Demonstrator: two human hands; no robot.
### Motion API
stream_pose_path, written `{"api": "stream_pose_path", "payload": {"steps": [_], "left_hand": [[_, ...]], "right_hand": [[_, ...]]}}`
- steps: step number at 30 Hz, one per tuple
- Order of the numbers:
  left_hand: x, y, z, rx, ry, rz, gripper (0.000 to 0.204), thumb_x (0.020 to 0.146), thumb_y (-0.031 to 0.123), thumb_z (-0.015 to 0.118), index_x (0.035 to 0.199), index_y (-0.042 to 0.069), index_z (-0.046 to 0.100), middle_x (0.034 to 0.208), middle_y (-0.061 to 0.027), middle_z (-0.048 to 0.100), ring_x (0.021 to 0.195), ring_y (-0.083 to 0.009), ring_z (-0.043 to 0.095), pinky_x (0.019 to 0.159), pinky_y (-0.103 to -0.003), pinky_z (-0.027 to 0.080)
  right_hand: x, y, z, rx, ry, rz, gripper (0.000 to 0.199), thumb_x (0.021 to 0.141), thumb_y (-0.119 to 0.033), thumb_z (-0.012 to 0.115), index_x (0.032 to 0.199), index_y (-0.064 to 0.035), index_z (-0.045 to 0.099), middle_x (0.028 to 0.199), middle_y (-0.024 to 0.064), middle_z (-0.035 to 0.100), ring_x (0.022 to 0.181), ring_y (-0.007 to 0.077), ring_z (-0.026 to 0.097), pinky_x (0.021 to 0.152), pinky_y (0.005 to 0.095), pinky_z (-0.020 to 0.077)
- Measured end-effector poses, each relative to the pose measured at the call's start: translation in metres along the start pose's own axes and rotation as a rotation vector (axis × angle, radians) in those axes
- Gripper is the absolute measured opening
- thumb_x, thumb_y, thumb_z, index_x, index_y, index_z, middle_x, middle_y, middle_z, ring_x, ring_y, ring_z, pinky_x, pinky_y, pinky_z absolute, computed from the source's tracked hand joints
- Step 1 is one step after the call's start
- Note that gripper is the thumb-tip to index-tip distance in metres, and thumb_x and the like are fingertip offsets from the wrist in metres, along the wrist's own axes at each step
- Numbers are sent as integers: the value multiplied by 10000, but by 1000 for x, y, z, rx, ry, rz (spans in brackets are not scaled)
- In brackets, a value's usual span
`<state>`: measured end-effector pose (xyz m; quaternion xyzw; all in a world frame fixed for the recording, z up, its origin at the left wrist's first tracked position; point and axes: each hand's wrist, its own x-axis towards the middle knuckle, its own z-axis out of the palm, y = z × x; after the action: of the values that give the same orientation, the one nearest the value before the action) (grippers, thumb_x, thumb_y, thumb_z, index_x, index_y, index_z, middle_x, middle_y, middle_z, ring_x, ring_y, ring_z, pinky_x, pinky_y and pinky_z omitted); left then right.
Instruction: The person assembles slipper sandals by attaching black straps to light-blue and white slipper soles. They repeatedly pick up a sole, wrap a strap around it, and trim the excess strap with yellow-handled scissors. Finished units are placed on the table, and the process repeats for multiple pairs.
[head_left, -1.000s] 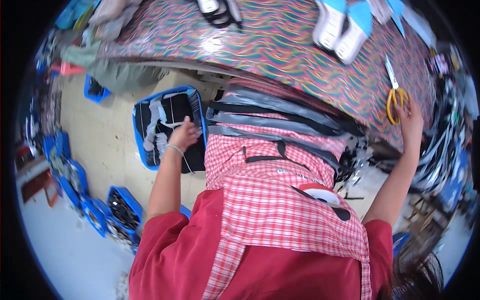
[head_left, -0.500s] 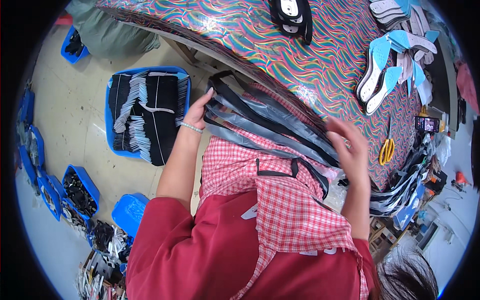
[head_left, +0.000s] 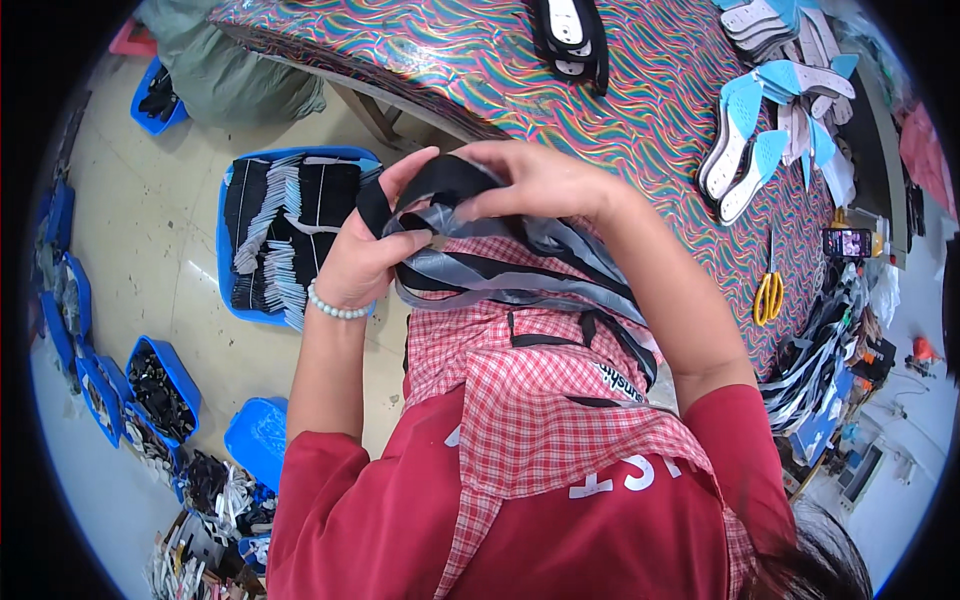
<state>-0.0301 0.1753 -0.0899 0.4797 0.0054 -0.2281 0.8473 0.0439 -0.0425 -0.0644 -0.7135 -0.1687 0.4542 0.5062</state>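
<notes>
Over my lap, on the red-and-white checked apron (head_left: 540, 440), lies a bundle of long black and grey strips (head_left: 520, 280) with a shiny surface. Their left ends curl into loops between my hands. My left hand (head_left: 355, 255), with a beaded bracelet at the wrist, grips the looped end, thumb on top. From the right, my right hand (head_left: 535, 180) reaches across and pinches the same loops, its thumb close to the left thumb. Other ends of the strips trail right across my lap, partly behind my right forearm.
A table with a wavy multicoloured cover (head_left: 650, 130) stands ahead, bearing blue-and-white insole-shaped pieces (head_left: 735, 150), black-and-white pieces (head_left: 568, 40), yellow-handled scissors (head_left: 769, 295) and a phone (head_left: 847, 242). On the floor at left stand a blue crate (head_left: 224, 250) of stacked black pieces and other blue bins (head_left: 258, 440).
My right hand has come left from the strips' right side to join my left hand. The strips' left ends, formerly stretched out, are now curled into loops.
</notes>
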Motion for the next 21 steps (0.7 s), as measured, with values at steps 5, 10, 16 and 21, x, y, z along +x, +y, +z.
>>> {"api": "stream_pose_path", "payload": {"steps": [5,10,16,21], "left_hand": [[9,8,19,116,-92,-181,674,715,-41,577,1362,-10,389,1242,-101,550,1148,-171,528,972,-312,409],[20,41,71,498,-171,-89,522,790,-33,555,1297,-49,428,1083,-80,596,879,-103,593,736,-233,496],[21,111,158,786,-363,144,448,781,1,594,1222,14,518,991,-9,597,862,-48,550,684,-176,444],[18,177,252,1189,-505,149,593,696,153,653,1249,3,499,949,-30,620,590,-26,486,508,-149,348]], "right_hand": [[-42,9,-7,-12,248,-311,816,708,-243,794,1389,-47,390,1282,120,505,1204,213,472,1024,321,365],[-83,-31,12,-519,494,-638,1128,586,-320,852,1472,-51,207,1461,203,309,1358,326,309,1108,398,268],[-133,-40,-24,-787,860,-574,933,613,-64,765,1424,-37,304,1399,192,421,1294,315,422,1085,429,313],[-214,-102,-34,-563,467,-1041,819,703,-175,755,1392,-21,341,1390,209,363,1270,298,394,1048,368,344]]}}
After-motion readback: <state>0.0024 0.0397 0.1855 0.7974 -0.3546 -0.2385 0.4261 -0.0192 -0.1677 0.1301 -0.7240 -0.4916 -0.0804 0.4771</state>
